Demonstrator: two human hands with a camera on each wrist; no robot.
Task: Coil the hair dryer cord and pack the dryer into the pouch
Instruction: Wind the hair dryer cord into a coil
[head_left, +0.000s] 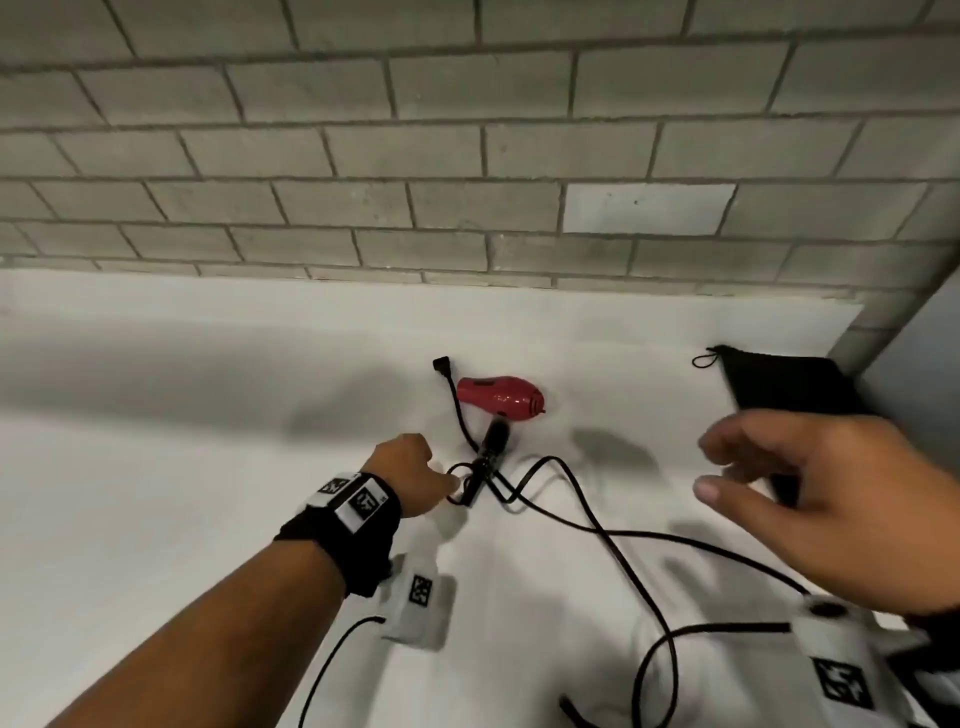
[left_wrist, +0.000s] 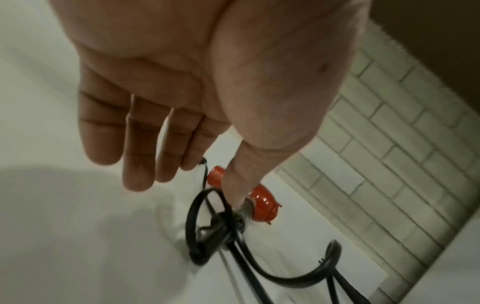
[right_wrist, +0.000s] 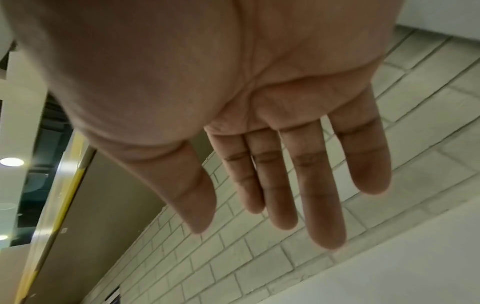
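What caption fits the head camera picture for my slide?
Left hand reaches the black cord beside the red hair dryer on a white table; open right hand hovers near the black pouch.

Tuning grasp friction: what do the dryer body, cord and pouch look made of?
Red hair dryer: likely hard plastic, glossy; sharp highlights on the shell. Black cord: rubbery or PVC jacket, slight sheen, holds soft loops. Black pouch: seemingly matte fabric, lies flat, drawstring loop at one corner.

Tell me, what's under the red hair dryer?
Only the white table shows under the red hair dryer. Its black cord lies loose in front. Anything right beneath it is hidden.
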